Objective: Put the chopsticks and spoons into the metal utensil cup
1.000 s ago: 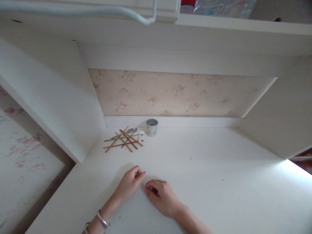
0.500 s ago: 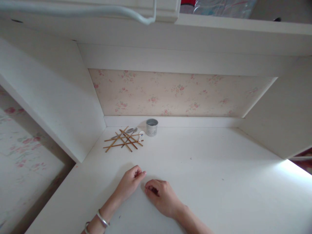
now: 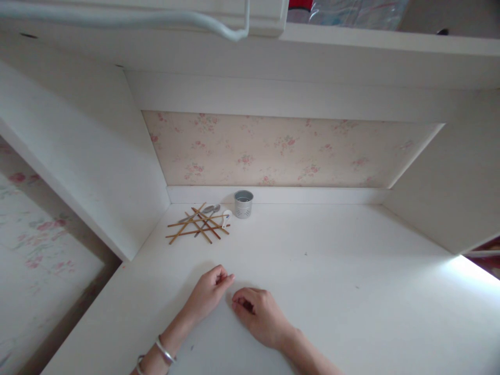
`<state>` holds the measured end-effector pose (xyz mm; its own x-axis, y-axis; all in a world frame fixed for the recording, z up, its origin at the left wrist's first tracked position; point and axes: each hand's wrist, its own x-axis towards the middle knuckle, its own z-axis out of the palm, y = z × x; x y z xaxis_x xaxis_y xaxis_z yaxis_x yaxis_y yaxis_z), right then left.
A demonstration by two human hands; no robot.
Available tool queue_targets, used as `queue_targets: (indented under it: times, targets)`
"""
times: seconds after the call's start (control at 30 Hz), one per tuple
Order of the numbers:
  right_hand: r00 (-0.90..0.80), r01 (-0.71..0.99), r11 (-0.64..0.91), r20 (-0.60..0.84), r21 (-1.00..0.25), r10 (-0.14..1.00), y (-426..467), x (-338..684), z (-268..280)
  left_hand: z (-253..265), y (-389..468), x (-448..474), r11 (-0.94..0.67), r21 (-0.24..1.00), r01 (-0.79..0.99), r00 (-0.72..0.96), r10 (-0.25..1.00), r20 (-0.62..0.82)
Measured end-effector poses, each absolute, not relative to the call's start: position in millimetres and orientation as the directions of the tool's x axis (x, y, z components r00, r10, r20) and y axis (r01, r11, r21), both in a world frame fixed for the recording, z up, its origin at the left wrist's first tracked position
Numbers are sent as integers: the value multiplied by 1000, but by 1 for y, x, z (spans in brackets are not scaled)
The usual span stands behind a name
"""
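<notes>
My left hand rests on the white tabletop, fingers curled into a loose fist with nothing in it. Just to its right lies my right hand, its fingers bent in and also holding nothing that shows. Beyond my left hand is a criss-crossed pile of wooden chopsticks. Metal spoons lie among them at the back, and a white spoon is at the pile's right side. Beside the pile a grey metal holder with small holes stands upright.
White side panels rise at the left and right. A flowered back wall closes the far side, under an overhead shelf. A pale cable hangs at the top left.
</notes>
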<state>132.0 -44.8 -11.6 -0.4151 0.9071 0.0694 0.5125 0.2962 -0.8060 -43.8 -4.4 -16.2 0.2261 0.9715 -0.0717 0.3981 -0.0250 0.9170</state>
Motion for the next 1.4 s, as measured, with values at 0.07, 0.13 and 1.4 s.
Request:
queue_targets:
  times: [0.07,0.13,1.4]
  targets:
    - [-415,515,297,70,-804,907,-45,132,-12,-16,-5,-44,-23,918,397,223,972,-72]
    - [-412,518,297,71,-802,908,-45,133,-12,-16,-5,-44,-21,919,393,220,973,-72]
    - [-422,521,321,89,-791,902,-44,133,-16,-18,-5,-43,-36,914,403,243,968,-69]
